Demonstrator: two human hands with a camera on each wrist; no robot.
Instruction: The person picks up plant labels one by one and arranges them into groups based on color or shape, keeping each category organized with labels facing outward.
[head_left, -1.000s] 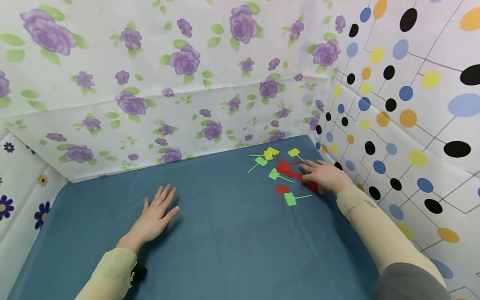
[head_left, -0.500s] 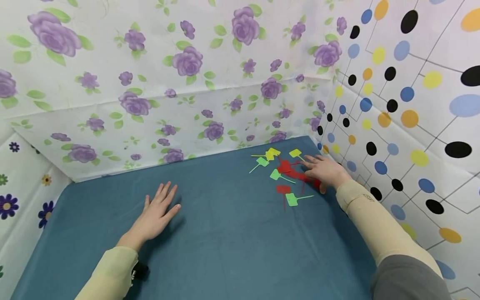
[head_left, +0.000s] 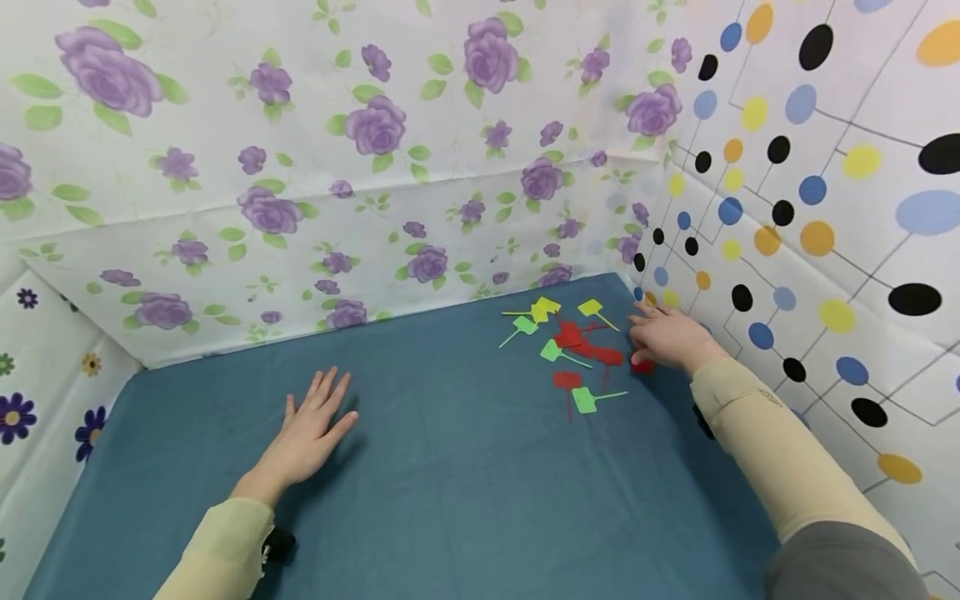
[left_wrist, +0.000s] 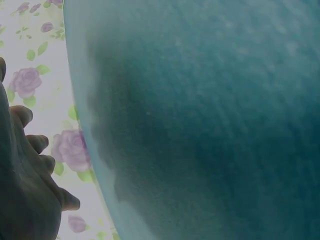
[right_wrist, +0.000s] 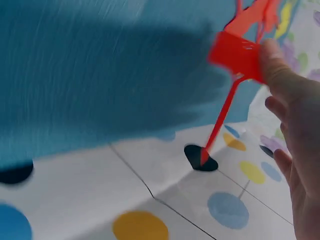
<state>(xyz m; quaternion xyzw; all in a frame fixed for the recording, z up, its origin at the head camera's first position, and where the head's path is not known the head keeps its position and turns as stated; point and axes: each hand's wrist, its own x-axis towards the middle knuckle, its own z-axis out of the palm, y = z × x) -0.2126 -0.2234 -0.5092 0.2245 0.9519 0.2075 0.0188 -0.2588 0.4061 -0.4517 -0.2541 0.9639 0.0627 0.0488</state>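
My right hand [head_left: 672, 337] pinches a red cable tie tag [right_wrist: 234, 54], a flat rectangular plate with a thin tail. In the right wrist view the thumb lies at one end of the plate and the tail hangs down toward the dotted wall. Just left of this hand, a pile of red cable tie tags [head_left: 581, 343] lies on the blue cloth [head_left: 450, 500]. Green tags [head_left: 584, 400] and yellow tags [head_left: 590, 307] are scattered around the red ones. Over the cloth at left, my left hand [head_left: 300, 444] holds nothing, its fingers spread and a shadow beside it.
A white wall with purple flowers [head_left: 375, 125] rises behind the cloth. Close to my right arm stands another wall with coloured dots [head_left: 817, 237]. At far left is a third flowered wall [head_left: 52, 400].
My right hand has drawn back rightward from the pile with one red cable tie tag, uncovering the red tags and a yellow tag's tail. The left hand stays in place.
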